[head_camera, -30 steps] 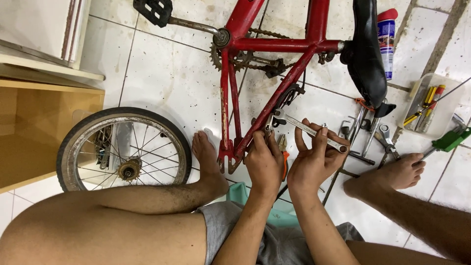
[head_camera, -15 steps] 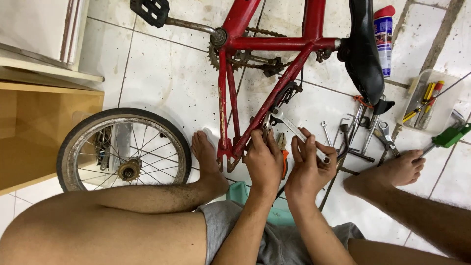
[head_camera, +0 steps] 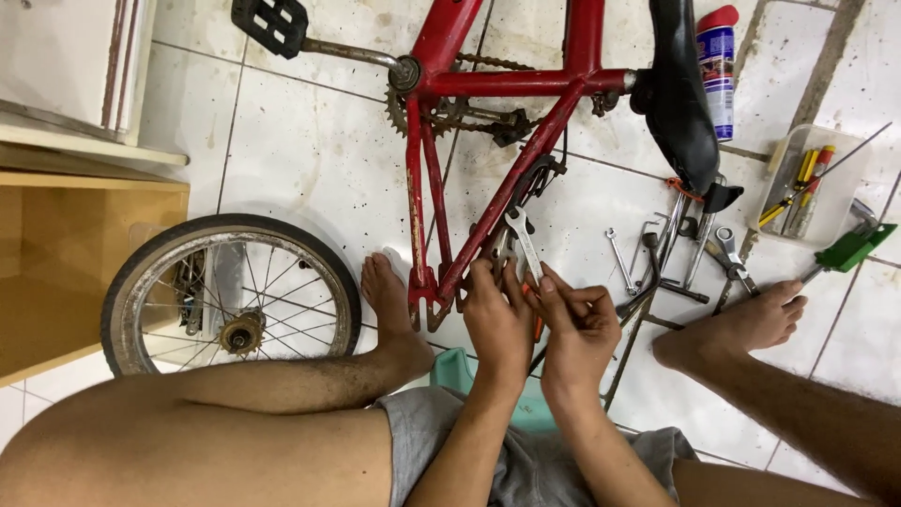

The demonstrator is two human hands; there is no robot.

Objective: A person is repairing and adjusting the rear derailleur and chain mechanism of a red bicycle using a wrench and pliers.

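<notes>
A blue spray can [head_camera: 720, 70] with a red cap lay beside the saddle [head_camera: 678, 89]; a clear tub [head_camera: 815, 174] held screwdrivers. Both hands' fingers, left hand [head_camera: 496, 319] and right hand [head_camera: 580, 329], pinched a silver wrench [head_camera: 522, 242] against the red frame [head_camera: 488, 221].

Bright, even indoor light — sharp, soft shadows.

Setting: room in a home, used as a makeshift bicycle repair spot. White tiled floor [head_camera: 310, 160], speckled with dirt, dark grout lines. Red bicycle frame [head_camera: 488, 89] lying on the floor as landmark. Left of frame: detached spoked wheel [head_camera: 230, 296], wooden cabinet [head_camera: 66, 253]. Right of frame: black saddle [head_camera: 680, 89], spray can [head_camera: 718, 66], loose wrenches [head_camera: 657, 253], clear plastic tub of screwdrivers [head_camera: 812, 174]. Person seated barefoot on the floor below the frame.
</notes>
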